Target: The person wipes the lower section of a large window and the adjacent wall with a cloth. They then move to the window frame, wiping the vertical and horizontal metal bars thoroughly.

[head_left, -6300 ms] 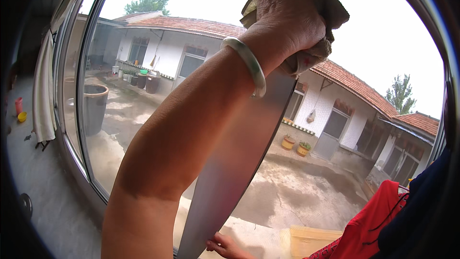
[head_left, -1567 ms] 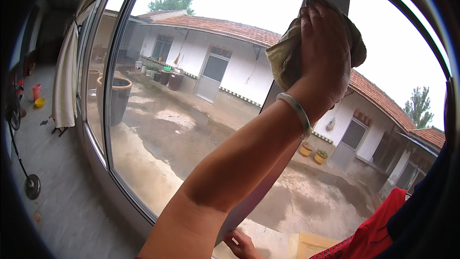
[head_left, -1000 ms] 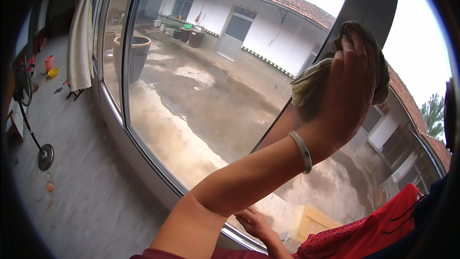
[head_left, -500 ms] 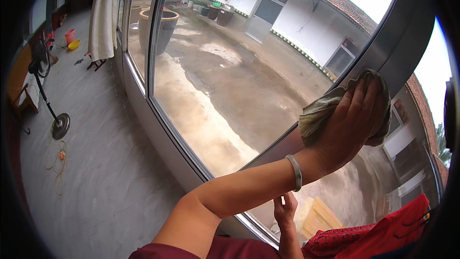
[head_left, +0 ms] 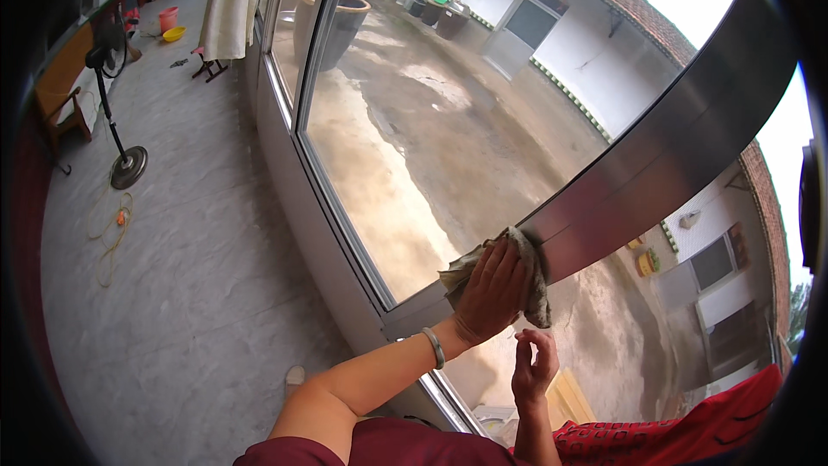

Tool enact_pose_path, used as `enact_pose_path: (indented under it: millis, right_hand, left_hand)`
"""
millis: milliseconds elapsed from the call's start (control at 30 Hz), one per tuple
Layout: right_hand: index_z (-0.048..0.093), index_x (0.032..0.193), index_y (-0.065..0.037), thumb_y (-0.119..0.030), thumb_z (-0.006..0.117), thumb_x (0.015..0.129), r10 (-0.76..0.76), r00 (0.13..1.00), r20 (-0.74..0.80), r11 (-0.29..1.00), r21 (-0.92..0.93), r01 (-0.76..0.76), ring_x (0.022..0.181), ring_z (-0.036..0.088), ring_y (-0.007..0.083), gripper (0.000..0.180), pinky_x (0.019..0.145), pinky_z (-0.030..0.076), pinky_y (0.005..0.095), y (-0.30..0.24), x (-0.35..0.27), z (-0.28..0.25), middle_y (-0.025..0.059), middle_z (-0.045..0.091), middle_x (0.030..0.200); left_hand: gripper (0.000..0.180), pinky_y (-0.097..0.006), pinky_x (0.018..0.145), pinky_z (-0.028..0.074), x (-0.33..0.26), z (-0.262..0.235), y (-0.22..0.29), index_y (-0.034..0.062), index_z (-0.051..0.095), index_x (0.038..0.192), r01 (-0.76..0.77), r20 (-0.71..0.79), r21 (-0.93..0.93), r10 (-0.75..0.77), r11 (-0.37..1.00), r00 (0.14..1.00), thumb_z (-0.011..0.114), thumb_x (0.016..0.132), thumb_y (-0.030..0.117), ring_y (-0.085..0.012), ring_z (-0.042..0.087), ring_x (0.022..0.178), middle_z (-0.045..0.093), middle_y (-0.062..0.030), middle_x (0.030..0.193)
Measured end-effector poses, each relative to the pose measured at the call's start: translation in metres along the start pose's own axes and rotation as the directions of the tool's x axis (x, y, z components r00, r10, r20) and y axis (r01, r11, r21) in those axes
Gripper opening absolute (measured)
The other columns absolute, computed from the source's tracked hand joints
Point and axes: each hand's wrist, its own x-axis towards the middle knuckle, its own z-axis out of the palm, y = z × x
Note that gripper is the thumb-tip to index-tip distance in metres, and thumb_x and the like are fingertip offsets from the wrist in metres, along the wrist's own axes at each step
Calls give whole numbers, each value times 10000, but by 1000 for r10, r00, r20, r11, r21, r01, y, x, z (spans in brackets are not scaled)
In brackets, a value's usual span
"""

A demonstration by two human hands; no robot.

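My left hand [head_left: 493, 295] is pressed against a crumpled grey-green rag [head_left: 536, 298], holding it flat on the lower part of the wide metal window post [head_left: 604, 217]. A pale bangle [head_left: 434, 348] circles that wrist. Below and to the right of the rag is my right hand [head_left: 536, 364], raised in front of the glass. Its fingers are loosely bent and apart, and nothing shows in them. Left of the post stands a large glass pane [head_left: 431, 164] in a metal frame.
Red cloth [head_left: 690, 414] lies at the lower right. On the left, a stand fan [head_left: 128, 166], a yellow cord [head_left: 110, 250], a wooden chair [head_left: 73, 112], a red bucket [head_left: 168, 19] and a yellow basin [head_left: 174, 34] are on the grey floor. A pale curtain [head_left: 231, 4] hangs beyond.
My left hand has slid the rag down the post and to the left. My right hand has risen slightly, its fingers looser. The whole view has shifted.
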Motion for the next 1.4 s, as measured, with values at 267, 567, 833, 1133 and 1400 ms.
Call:
enact_pose_path:
  millis: [267,567,833,1133,1400]
  right_hand:
    - [600,1014,-11,142,636,814,-14,986,164,1000,17,11,830,653,284,254,743,529,358,-5,-22,7,142,664,915]
    - [631,1017,-12,125,662,802,0,939,344,1000,23,-9,796,657,284,257,694,535,348,-8,-43,7,148,653,907]
    - [664,993,-20,53,701,805,-60,906,420,996,82,28,777,647,304,206,681,529,383,-7,-40,0,139,649,870]
    - [663,1022,-22,43,706,811,-81,967,241,996,47,71,817,650,300,225,696,537,365,-25,-16,3,144,654,917]
    - [667,1100,-35,23,749,772,-151,965,-215,982,-143,122,901,593,293,344,753,519,365,-71,41,10,132,603,1009]
  left_hand:
    - [921,-537,1156,279,-155,44,-27,-67,138,1513,545,157,-218,-523,809,838,689,895,337,-455,269,1400,226,-294,1522]
    - [704,-494,1090,338,-203,48,-31,-1,382,1381,695,66,-369,-728,618,682,708,860,341,-426,383,1269,379,-250,1363]
    - [1059,-393,1162,321,-280,90,-54,131,-20,1584,654,549,-738,-712,-166,439,739,886,371,-246,311,1401,188,-105,1574]
    - [1155,-606,1191,124,-86,13,-8,-14,-30,1558,351,93,-301,-339,887,936,786,798,283,-486,111,1475,43,-284,1601]
    - [1008,-672,1163,114,53,-12,19,-109,56,1524,71,-27,-220,-79,973,997,605,885,445,-567,103,1458,84,-372,1571]
